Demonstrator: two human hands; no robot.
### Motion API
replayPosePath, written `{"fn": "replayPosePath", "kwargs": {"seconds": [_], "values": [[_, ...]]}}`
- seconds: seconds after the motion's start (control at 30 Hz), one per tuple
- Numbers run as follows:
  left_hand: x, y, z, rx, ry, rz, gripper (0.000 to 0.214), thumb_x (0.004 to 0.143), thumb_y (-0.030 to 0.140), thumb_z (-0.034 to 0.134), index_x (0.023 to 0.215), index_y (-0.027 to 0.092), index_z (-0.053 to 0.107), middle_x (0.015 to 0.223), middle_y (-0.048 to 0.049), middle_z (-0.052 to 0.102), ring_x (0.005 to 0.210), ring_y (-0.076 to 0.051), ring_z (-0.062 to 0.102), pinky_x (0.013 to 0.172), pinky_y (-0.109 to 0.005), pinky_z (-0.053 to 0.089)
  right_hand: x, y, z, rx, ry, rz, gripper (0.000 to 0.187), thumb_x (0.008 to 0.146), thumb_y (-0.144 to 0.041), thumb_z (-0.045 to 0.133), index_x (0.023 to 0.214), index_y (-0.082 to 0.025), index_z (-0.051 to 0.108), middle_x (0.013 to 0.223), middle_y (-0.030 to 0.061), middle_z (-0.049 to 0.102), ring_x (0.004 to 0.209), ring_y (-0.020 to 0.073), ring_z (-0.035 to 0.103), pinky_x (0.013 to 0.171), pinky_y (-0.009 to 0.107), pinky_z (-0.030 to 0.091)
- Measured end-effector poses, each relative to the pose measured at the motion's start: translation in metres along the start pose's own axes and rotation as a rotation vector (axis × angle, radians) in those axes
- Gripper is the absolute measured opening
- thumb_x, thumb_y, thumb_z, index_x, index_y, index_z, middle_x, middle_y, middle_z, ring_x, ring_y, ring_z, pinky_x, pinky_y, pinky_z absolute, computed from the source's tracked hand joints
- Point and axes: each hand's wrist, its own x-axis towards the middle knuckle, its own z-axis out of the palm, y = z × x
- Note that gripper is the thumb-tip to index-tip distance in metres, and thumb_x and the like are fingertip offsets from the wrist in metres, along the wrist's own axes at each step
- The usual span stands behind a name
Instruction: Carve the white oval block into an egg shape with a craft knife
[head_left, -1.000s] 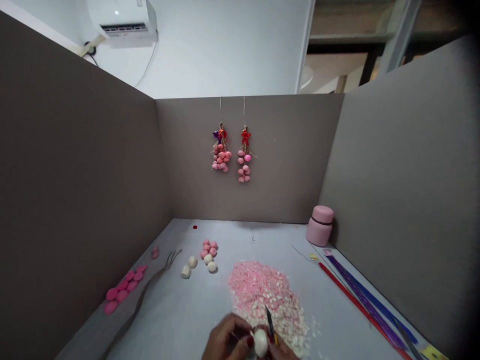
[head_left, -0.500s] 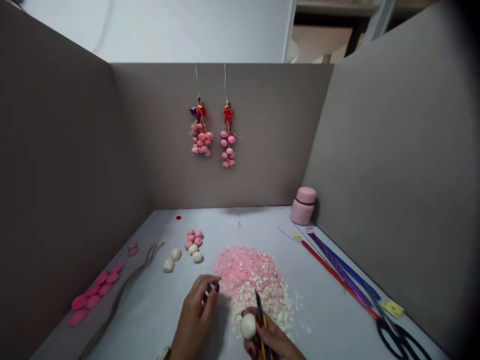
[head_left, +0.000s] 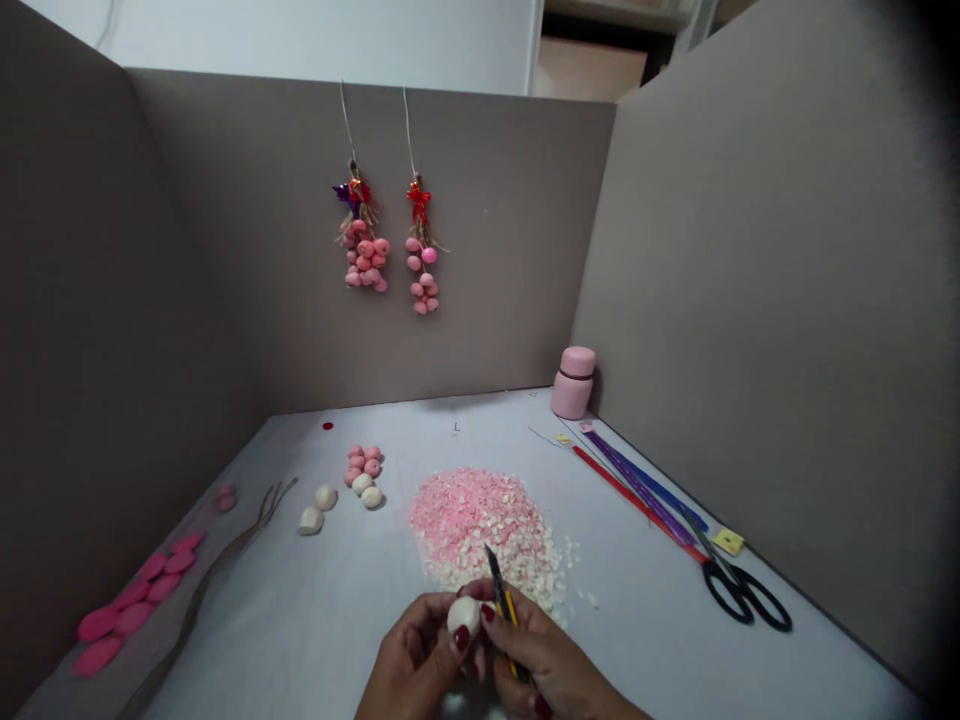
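A small white ball (head_left: pixel 463 613) sits between the fingertips of my left hand (head_left: pixel 421 655) at the bottom centre. My right hand (head_left: pixel 551 655) is closed around a yellow-and-black craft knife (head_left: pixel 501 592), its blade pointing up and away from me. The right fingertips also meet the ball's right side. Just beyond both hands lies a heap of pink and white shavings (head_left: pixel 480 520). To the left, white pieces (head_left: pixel 311 520) and a cluster of pink and white balls (head_left: pixel 365 460) rest on the table.
Bright pink flat pieces (head_left: pixel 135 605) and grey-brown twigs (head_left: pixel 217 560) lie at the left. Black-handled scissors (head_left: pixel 746 592), red ribbon (head_left: pixel 615 480) and purple ribbon (head_left: pixel 637 485) are at the right. A pink jar (head_left: pixel 574 385) stands by the back wall, where ornaments (head_left: pixel 364 245) hang.
My left hand has moved right and now grips the white ball, which the right hand held alone before. The knife stays in my right hand. The view has shifted right and down.
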Motion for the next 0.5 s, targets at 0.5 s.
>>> {"fn": "replayPosePath", "kwargs": {"seconds": [0.5], "values": [[-0.006,0.002,-0.010,-0.161,0.023,-0.216,0.041,0.047,0.037,0.090,0.078,0.016,0.074,0.059,0.0027,0.064,0.051,-0.006,0.055,0.051,-0.019,0.042,-0.028,-0.052,0.019,-0.742,0.219,-0.315,0.061,0.080,-0.075,0.049,0.081,-0.017,0.065,0.054,-0.0068,0.039,0.048,0.0087,0.032,0.046,0.021,0.026]]}}
